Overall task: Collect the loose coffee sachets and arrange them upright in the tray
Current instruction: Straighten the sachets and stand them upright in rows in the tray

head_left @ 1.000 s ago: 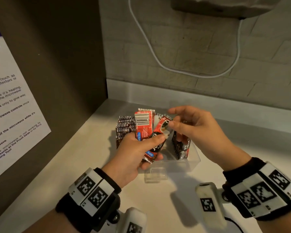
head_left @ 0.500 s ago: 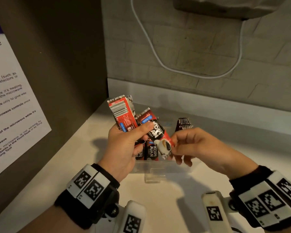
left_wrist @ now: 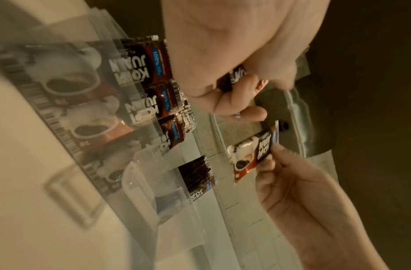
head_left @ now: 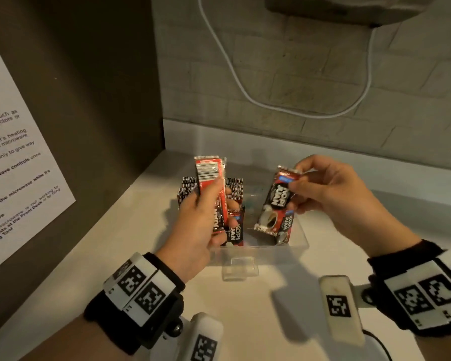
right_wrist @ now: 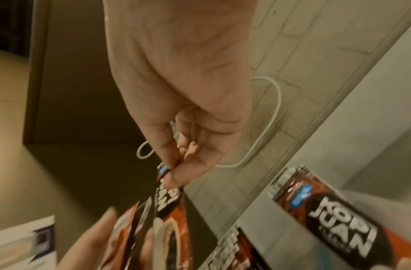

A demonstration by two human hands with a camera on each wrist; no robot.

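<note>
My right hand [head_left: 333, 201] pinches one sachet [head_left: 275, 204] at the tray's [head_left: 301, 246] two o'clock; left hand [head_left: 195, 225] fingers grip a sachet bundle [head_left: 211, 178].

Two hands, left hand [head_left: 193, 225] and right hand [head_left: 333, 201], one clear tray [head_left: 298, 246], one white cable [head_left: 235, 76], one wall notice [head_left: 13, 162], coffee sachets [head_left: 275, 201] too bunched to count

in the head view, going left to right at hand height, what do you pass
white printed notice → left hand gripping red sachets → red-and-black coffee sachet → right hand pinching it
</note>
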